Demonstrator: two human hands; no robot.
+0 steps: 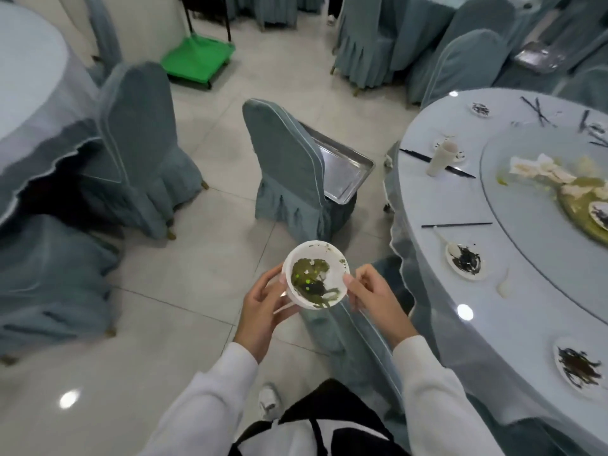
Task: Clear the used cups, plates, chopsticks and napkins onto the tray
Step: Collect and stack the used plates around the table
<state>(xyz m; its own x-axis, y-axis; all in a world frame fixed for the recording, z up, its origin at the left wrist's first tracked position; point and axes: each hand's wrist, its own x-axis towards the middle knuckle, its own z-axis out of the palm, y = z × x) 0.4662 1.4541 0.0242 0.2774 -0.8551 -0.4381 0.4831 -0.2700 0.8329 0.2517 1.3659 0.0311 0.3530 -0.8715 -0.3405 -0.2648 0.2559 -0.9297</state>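
I hold a white bowl (332,258) smeared with green and dark leftovers above the floor, in front of me. My left hand (263,304) grips its left side, with something white under its fingers that I cannot identify. My right hand (368,291) pinches the bowl's right rim. A metal tray (342,169) lies on the seat of a covered chair (283,159) just beyond the bowl. On the round table (427,199) at right lie dirty plates (467,261), black chopsticks (457,224), a paper cup (442,158) and crumpled napkins (539,169).
Grey-blue covered chairs (138,146) stand at left and behind. Another round table (29,80) is at far left. A green cart (197,59) stands at the back. A second metal tray (539,59) rests on a chair at the top right. The floor is tiled.
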